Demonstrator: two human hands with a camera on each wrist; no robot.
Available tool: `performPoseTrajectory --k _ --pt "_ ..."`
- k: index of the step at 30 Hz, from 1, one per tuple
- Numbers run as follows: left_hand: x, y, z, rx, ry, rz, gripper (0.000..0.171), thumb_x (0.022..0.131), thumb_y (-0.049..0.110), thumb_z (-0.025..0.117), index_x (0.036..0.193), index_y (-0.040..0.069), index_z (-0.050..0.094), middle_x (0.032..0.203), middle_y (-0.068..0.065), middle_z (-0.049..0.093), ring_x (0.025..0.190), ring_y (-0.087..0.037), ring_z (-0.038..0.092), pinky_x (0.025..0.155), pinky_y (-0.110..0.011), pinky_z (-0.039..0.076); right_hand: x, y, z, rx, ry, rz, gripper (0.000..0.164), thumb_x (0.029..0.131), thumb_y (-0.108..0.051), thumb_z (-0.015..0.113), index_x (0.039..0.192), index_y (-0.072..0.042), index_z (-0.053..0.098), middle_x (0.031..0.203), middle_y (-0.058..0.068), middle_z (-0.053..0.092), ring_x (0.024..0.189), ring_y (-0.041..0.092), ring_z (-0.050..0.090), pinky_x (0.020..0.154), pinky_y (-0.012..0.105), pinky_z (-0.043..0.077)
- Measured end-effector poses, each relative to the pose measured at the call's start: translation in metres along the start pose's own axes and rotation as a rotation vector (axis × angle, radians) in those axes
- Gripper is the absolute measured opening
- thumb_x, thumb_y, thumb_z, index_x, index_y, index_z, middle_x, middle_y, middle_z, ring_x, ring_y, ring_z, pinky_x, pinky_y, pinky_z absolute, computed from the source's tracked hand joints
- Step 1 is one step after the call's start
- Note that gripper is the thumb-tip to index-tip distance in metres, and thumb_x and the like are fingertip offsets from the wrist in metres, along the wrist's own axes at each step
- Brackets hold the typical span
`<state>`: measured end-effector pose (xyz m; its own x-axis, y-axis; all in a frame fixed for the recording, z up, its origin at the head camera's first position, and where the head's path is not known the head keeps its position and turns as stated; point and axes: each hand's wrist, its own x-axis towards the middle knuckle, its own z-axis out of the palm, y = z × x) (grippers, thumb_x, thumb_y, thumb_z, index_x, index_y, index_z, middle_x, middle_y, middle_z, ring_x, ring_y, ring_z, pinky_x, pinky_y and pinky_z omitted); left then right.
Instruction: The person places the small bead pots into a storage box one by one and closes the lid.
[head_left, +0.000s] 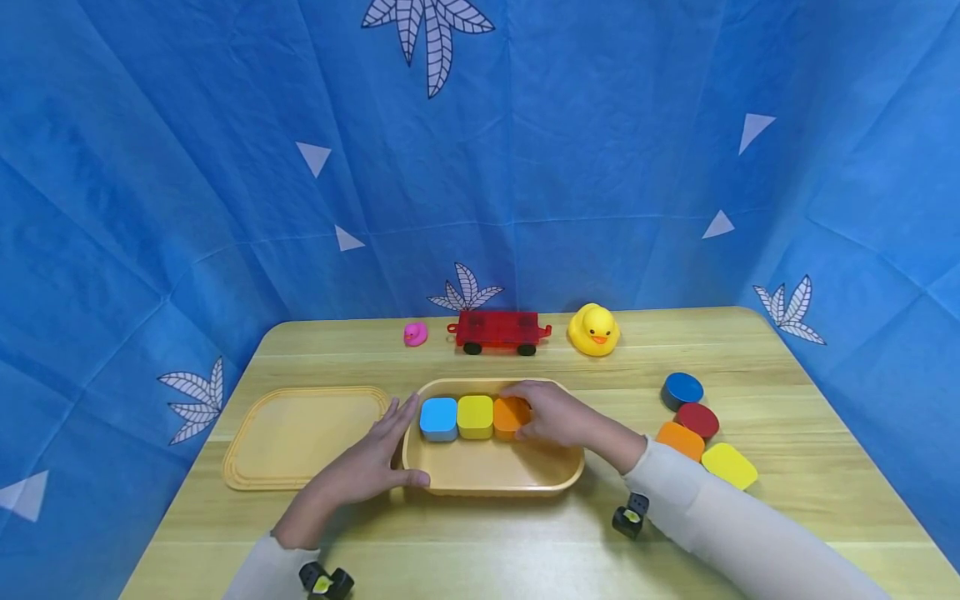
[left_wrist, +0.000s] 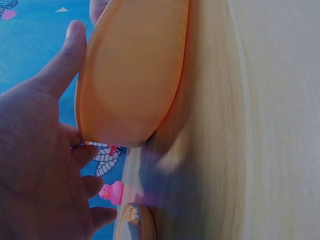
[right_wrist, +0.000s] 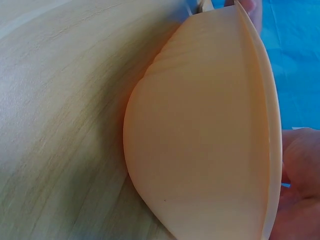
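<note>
A shallow peach plastic box (head_left: pixel 491 477) with rounded ends stands at the middle of the table. Along its far side sit a light blue block (head_left: pixel 438 418), a yellow block (head_left: pixel 476 417) and an orange block (head_left: pixel 507 418) in a row. My right hand (head_left: pixel 558 413) reaches in over the right end and grips the orange block. At the box's left end, my left hand (head_left: pixel 375 467) touches the rim with thumb and fingers spread. In the right wrist view, the box wall (right_wrist: pixel 200 125) hides the block and most of the fingers.
Left of the box lies a flat peach lid (head_left: pixel 307 437). Behind stand a pink duck (head_left: pixel 415 334), a red wheeled wagon (head_left: pixel 498 330) and a yellow duck (head_left: pixel 594 331). Blue (head_left: pixel 682 390), red (head_left: pixel 697 420), orange (head_left: pixel 680 439) and yellow (head_left: pixel 729 466) blocks cluster at the right.
</note>
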<state>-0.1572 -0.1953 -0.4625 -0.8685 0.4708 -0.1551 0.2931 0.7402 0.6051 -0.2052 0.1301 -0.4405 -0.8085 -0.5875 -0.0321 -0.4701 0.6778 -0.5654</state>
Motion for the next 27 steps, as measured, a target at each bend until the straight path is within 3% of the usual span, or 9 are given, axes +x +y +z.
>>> performPoseTrajectory --k 27 --pt "0.0 0.0 0.0 -0.001 0.006 0.01 0.117 0.084 0.056 0.08 0.168 0.026 0.003 0.174 -0.006 0.005 0.159 -0.039 -0.002 0.115 -0.072 0.028 -0.01 0.0 -0.011 0.021 0.014 0.031 0.063 0.084 -0.005 0.084 0.142 0.001 0.059 0.141 0.017 0.063 0.13 0.038 0.057 0.113 0.054 0.044"
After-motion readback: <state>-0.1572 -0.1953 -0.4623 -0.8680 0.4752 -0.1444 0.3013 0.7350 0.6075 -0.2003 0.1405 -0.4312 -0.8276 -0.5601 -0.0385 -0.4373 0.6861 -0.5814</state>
